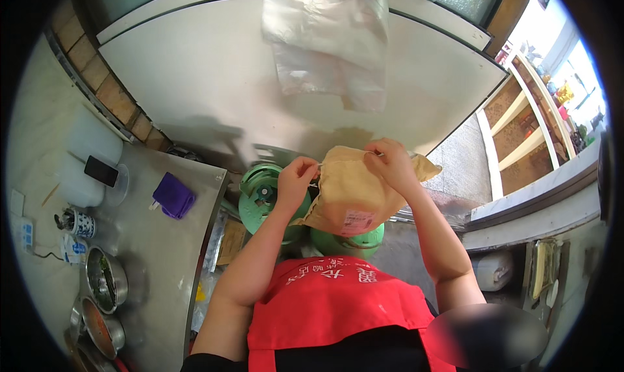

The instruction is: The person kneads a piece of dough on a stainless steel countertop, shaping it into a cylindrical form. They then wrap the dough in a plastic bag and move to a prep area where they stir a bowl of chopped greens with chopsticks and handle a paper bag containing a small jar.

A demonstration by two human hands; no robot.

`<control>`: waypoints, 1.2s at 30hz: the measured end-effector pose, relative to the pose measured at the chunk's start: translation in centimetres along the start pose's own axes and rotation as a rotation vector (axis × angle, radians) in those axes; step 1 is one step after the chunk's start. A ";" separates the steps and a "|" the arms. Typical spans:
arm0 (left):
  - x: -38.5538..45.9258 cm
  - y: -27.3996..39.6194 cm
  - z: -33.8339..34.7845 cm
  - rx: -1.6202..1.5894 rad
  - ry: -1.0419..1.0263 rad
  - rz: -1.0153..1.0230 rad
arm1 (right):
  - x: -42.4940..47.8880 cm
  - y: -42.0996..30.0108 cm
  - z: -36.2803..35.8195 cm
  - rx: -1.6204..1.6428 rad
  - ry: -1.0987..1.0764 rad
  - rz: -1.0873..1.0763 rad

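In front of my red apron (336, 308) hangs a brown paper bag (360, 186) with a printed label on its side. My left hand (296, 179) pinches at the bag's left upper edge, where a thin white strip shows at the fingertips. On the upper right edge, the fingers of my right hand (391, 167) are closed on the paper. What is inside the bag is hidden. Below and to the left of it stands a green gas cylinder (251, 208); another green cylinder (373, 242) is partly covered by the bag.
A steel worktop (161, 255) on the left bears a purple cloth (174, 196), a phone (101, 171) and metal bowls (119, 286) of food. Clear plastic bags (331, 45) hang on the white panel (204, 69) ahead. At right is a ledge (531, 206).
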State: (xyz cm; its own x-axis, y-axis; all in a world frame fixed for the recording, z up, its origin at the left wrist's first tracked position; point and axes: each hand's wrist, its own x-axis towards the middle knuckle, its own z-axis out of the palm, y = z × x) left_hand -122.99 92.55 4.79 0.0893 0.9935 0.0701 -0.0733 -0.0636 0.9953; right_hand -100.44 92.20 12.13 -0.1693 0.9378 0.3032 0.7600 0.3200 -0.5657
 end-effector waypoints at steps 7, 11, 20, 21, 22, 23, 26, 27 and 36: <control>1.9 -0.3 -0.9 0.235 -0.040 0.097 | -1.8 -2.3 1.2 -0.004 0.155 0.231; 2.6 -1.3 -1.5 0.198 -0.081 0.112 | -1.3 -5.1 2.6 -0.196 0.202 0.021; 2.3 -0.3 -3.5 0.153 -0.137 -0.032 | -4.9 -4.8 2.0 -0.236 0.451 0.014; 2.1 0.5 -3.7 0.205 -0.098 -0.061 | -6.1 -3.9 1.7 -0.199 0.506 0.074; 2.1 0.5 -4.2 0.254 -0.072 -0.045 | -7.5 -2.2 1.6 -0.157 0.563 0.130; 2.1 0.6 -4.1 0.242 -0.025 0.026 | -8.8 -0.6 1.3 -0.113 0.619 0.180; 1.9 4.0 -2.0 0.448 0.098 0.407 | -12.1 4.6 0.5 0.203 0.815 0.520; 1.6 6.1 -0.8 0.520 0.093 0.570 | -12.4 5.6 -0.1 0.342 0.845 0.611; 0.9 9.4 16.7 0.818 -0.439 0.863 | -11.1 13.0 0.2 0.953 0.656 0.563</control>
State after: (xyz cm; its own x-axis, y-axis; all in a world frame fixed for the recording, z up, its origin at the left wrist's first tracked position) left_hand -106.98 91.31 15.33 0.6512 0.4954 0.5748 0.3473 -0.8681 0.3547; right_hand -88.78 85.99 1.27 0.5720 0.8202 0.0095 -0.1668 0.1276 -0.9777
